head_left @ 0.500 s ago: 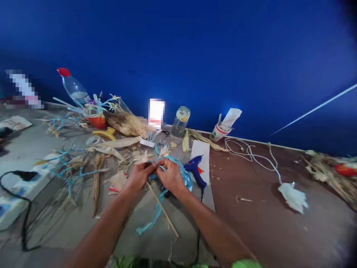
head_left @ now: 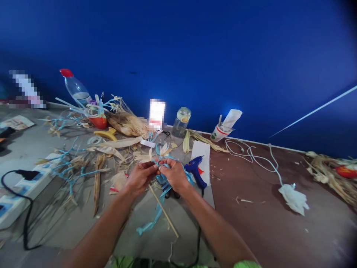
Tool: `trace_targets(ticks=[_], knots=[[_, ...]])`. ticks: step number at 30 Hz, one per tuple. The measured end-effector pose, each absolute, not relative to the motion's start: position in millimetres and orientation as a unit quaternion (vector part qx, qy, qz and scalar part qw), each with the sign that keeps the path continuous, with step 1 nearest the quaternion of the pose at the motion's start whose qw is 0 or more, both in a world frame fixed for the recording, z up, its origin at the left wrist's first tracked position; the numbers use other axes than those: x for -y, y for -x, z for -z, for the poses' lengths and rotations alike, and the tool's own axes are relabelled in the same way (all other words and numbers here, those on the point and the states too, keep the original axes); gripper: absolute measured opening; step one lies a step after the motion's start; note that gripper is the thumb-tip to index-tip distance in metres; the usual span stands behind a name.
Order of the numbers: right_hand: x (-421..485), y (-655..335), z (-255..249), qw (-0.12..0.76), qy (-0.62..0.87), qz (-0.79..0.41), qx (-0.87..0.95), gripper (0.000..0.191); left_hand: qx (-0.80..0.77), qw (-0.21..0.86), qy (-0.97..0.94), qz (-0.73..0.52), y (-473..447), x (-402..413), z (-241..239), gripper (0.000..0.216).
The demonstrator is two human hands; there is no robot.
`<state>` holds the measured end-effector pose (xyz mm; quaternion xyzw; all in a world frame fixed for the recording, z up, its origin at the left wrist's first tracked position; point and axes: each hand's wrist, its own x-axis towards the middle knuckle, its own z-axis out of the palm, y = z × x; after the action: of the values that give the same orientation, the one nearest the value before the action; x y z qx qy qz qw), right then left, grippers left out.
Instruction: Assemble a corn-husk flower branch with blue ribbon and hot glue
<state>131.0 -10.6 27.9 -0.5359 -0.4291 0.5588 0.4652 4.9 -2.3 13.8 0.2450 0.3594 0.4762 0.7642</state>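
Blue wall [head_left: 178, 48] beyond hands [head_left: 141, 175] [head_left: 175, 174], ribbon [head_left: 152, 224], cup [head_left: 220, 133] with illegible green print [head_left: 214, 136]

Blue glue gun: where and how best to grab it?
I'd take the blue glue gun by its handle, coming from the near right: it seems to lie on its side, handle slanting toward the person, red trigger on the right. Mind the black cord trailing from the handle's base.

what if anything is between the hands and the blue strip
Nothing visible: the left hand and right hand both seem to pinch the blue strip. The glue gun lies right of them, not between.
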Motion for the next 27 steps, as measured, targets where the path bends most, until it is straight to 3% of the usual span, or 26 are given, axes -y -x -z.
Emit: trace_targets(ticks=[7,17,27], knots=[[10.5,-131.0,-24.6,0.469,0.514,-0.597,0.398,0.012,-0.368,0.752,-0.238,-0.493,-8.7,4.1,-13.6,0.017],[13.7,-128.4,-23.4,0.453,0.581,-0.380,0.559,0.011,-0.493,0.603,-0.409,-0.476,-8.5,3.0,-13.3,0.015],[20.5,-126.0,-28.4,0.455,0.545,-0.395,0.584,0.010,-0.525,0.553,-0.432,-0.481,-3.6,-0.6,-14.0,0.009]])
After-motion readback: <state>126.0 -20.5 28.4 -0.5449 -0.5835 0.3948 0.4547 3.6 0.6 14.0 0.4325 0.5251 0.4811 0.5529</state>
